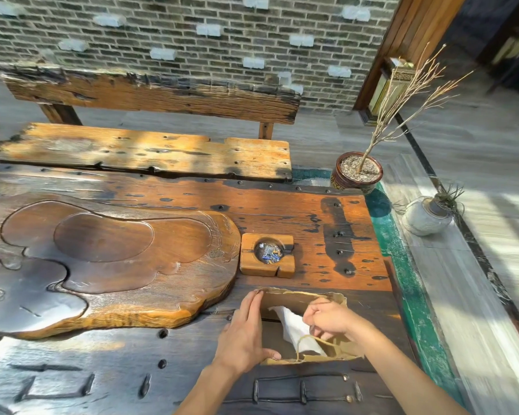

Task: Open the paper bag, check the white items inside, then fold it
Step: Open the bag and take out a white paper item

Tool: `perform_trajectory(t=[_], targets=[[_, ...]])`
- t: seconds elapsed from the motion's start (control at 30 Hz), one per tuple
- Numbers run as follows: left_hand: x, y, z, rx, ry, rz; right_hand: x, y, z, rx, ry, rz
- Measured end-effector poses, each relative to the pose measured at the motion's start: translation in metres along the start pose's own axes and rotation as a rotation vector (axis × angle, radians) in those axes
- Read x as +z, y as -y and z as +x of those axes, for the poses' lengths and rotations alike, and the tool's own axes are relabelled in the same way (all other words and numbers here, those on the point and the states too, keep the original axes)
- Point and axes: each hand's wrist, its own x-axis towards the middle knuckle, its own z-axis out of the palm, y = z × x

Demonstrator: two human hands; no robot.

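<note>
Right hand (327, 320) partly hiding white items (291, 327)

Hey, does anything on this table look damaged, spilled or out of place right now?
The paper bag has a ragged, torn-looking top rim, and white paper sits crumpled inside it. The left hand braces the bag's side while the right hand reaches in. Nothing looks spilled; the wooden ashtray holds butts.
</note>
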Motion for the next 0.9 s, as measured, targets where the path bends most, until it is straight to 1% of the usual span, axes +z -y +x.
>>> perform_trajectory(t=[0.2,0.43,0.6,0.7,0.77,0.9], targets=[[-0.001,0.000,0.007,0.036,0.038,-0.010,-0.020,-0.003,-0.048,-0.142,-0.050,0.258],[-0.016,-0.004,0.012,0.105,0.060,-0.053,-0.031,0.017,-0.102,-0.280,-0.090,0.550],[-0.049,-0.026,0.005,0.215,0.037,-0.172,-0.035,0.039,-0.127,-0.398,-0.121,0.730],[-0.076,-0.051,-0.008,0.291,0.057,-0.299,-0.038,0.056,-0.143,-0.480,-0.128,0.856],[-0.090,-0.067,-0.014,0.329,0.025,-0.405,-0.039,0.068,-0.153,-0.528,-0.120,0.921],[-0.108,-0.093,-0.018,0.420,-0.151,-0.477,-0.038,0.089,-0.172,-0.629,-0.071,1.043]])
